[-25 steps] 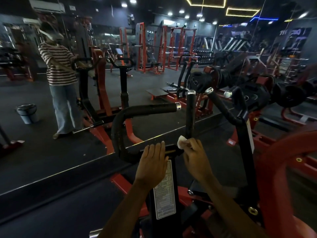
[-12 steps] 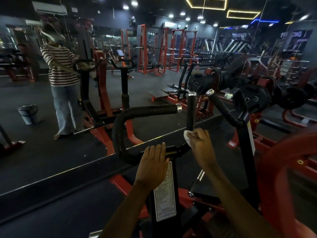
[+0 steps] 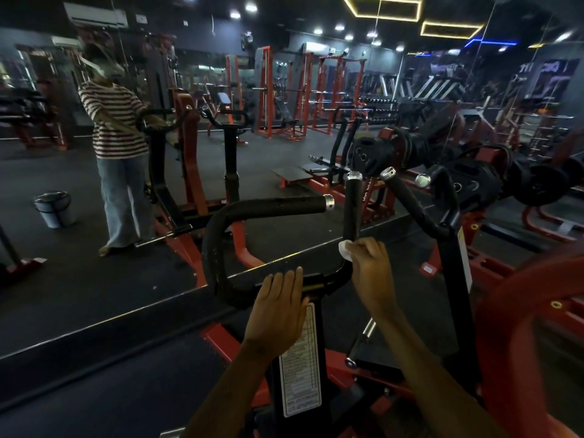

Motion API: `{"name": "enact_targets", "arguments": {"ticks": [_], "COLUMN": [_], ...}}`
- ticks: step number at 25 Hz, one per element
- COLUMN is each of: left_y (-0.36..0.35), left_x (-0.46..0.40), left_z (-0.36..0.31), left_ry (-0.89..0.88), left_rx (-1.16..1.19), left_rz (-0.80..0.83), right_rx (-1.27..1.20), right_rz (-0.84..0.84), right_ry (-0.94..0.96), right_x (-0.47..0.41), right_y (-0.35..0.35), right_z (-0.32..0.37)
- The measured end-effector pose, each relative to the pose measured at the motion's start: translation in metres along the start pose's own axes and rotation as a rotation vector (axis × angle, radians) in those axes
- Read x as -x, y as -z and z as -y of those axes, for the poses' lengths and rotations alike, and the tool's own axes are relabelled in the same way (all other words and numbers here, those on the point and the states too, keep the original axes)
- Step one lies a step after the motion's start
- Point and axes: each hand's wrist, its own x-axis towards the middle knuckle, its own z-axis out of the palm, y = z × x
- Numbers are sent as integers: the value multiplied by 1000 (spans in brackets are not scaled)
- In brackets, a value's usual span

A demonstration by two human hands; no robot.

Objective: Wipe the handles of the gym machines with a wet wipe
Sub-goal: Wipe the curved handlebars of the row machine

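A black curved handlebar with chrome end caps tops the red and black machine in front of me. Its upright grip (image 3: 352,205) rises at the right; a horizontal grip (image 3: 278,206) runs left of it. My right hand (image 3: 368,268) presses a white wet wipe (image 3: 345,249) against the base of the upright grip. My left hand (image 3: 279,311) lies flat, fingers together, on the bar's middle, above a white label (image 3: 300,365) on the post.
A second black handle (image 3: 407,199) rises to the right, beside a red frame (image 3: 518,327). A wall mirror ahead reflects a person in a striped shirt (image 3: 115,124), a bucket (image 3: 55,208) and red racks. Weight plates (image 3: 467,188) hang at the right.
My right hand has slid the wipe up from the bend of the bar onto the lower part of the upright grip. My left hand has stayed on the bar.
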Motion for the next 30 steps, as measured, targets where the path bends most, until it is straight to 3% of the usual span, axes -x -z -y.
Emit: {"name": "enact_targets", "arguments": {"ticks": [3,24,30], "left_y": [0,0,-4], "left_x": [-1,-2,-2], "left_z": [-1,-3,-2], "left_ry": [6,19,7], "left_rx": [-9,23,5], "left_rz": [-4,18,-11], "right_rx": [110,237,280], "right_rz": [-5,-12,52], "right_ry": [140,131,208], "right_x": [-21,-152,-158], "right_y": [0,-6,-1], "right_z": [1,-15,-23]}}
